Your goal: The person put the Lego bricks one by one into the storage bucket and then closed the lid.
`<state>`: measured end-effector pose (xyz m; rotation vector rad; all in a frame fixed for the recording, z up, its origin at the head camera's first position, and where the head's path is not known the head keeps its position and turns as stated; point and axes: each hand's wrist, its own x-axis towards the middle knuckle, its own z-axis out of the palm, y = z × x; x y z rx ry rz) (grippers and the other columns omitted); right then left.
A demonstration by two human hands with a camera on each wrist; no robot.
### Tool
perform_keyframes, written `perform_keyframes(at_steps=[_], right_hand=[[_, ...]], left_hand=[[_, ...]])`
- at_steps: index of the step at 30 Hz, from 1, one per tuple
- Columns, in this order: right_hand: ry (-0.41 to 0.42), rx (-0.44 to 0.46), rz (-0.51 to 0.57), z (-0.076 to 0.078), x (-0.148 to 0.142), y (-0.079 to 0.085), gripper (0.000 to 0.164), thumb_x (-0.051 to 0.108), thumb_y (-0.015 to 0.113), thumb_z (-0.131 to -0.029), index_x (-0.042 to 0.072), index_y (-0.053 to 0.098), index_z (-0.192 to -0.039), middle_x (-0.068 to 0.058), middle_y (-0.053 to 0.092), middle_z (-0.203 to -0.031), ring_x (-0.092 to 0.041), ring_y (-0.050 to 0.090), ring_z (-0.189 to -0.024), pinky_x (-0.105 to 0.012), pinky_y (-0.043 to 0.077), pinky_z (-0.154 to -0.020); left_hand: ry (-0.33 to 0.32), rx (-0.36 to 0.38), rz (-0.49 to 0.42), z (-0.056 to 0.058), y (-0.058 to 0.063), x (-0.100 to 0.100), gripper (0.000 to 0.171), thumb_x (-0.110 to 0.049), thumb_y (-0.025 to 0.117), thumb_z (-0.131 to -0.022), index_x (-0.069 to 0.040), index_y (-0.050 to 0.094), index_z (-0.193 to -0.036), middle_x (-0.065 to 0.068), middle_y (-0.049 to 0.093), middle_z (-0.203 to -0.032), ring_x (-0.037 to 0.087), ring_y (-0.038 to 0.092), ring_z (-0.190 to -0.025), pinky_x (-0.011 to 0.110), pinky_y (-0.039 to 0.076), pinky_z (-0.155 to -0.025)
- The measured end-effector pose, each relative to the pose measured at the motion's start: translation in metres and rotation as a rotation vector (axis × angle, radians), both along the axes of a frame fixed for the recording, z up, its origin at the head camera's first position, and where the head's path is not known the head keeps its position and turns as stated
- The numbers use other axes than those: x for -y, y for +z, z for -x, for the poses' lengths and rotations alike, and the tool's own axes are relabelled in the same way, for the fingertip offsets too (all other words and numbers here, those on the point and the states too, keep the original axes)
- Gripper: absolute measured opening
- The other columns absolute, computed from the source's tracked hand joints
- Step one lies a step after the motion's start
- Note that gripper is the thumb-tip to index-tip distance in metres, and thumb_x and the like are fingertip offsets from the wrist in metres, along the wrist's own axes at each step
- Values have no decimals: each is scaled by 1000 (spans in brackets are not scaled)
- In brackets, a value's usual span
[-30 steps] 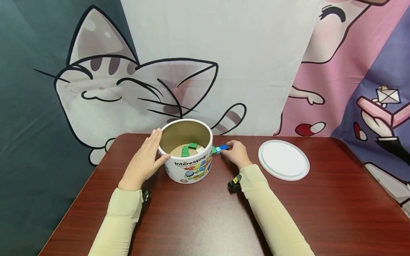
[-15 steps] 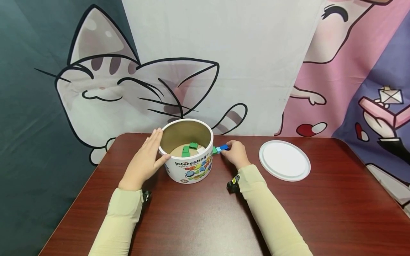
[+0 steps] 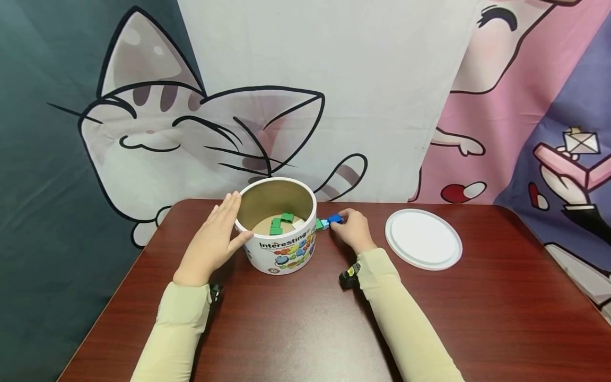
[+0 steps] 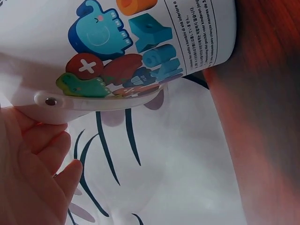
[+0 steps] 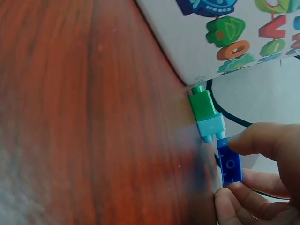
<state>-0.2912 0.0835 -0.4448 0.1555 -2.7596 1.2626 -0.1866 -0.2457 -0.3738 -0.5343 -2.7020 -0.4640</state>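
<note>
A white round bucket with printed toy pictures stands on the table, its top uncovered. My left hand rests against the bucket's left side, fingers straight, thumb at the front rim. In the left wrist view, its fingers lie beside the bucket's white handle. To the bucket's right, my right hand pinches a dark blue building block between thumb and fingers. A light blue block adjoins it, and a green block lies beyond, close to the bucket's base. Whether the dark blue block is joined on cannot be told.
Inside the bucket lie several green blocks and a white piece. A round white lid lies flat on the brown table, right of my right hand. Behind the table hangs a printed cloth.
The dark blue block's angle in my right hand has shifted very slightly. My left hand and the bucket stay where they were; the view itself drifts a little.
</note>
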Motion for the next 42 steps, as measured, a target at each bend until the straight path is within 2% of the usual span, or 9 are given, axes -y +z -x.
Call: perform_keyframes(at_steps=[6,13,22,29,38,42], right_hand=[[5,-22,54,-4,0,3,40,17,73,-87,-6,67,-120,-19,70,-105,-28,66,-90,-42,56,-82],[-19,-53,147,-8,1,6,39,17,77,-86,-4,69,-117,-18,71,-105,-28,69,-93,-42,57,-86],[-5,-124,292,-13,3,12,36,19,80,-86,1,72,-116,-16,73,-103,-25,71,-92,-38,59,-86],[30,-136,427,-22,5,25,35,19,80,-87,3,72,-117,-14,72,-105,-22,68,-96,-31,58,-88],[87,-227,523,-29,7,42,35,18,81,-87,5,72,-118,-12,72,-103,-18,67,-95,-25,57,-90],[125,-259,547,-31,9,54,35,17,81,-87,5,72,-119,-12,73,-104,-17,67,-95,-27,57,-90]], left_hand=[[0,2,-2,-1,1,1,89,-57,52,-100,4,24,-158,20,26,-164,36,22,-152,51,18,-124],[-9,6,-18,0,1,0,88,-50,59,-100,4,23,-158,20,25,-164,36,21,-153,50,17,-125],[-14,-1,-26,0,-1,0,90,-58,52,-100,5,24,-158,21,26,-164,35,20,-153,48,16,-125],[-15,3,-26,1,-2,0,88,-53,56,-100,5,23,-158,21,26,-164,36,20,-153,49,16,-125],[-18,-2,-22,2,-3,-1,87,-41,65,-98,6,23,-158,22,26,-164,36,20,-153,50,17,-125],[-15,-7,-26,1,-3,0,87,-48,61,-99,5,23,-158,21,26,-164,36,20,-153,48,16,-125]])
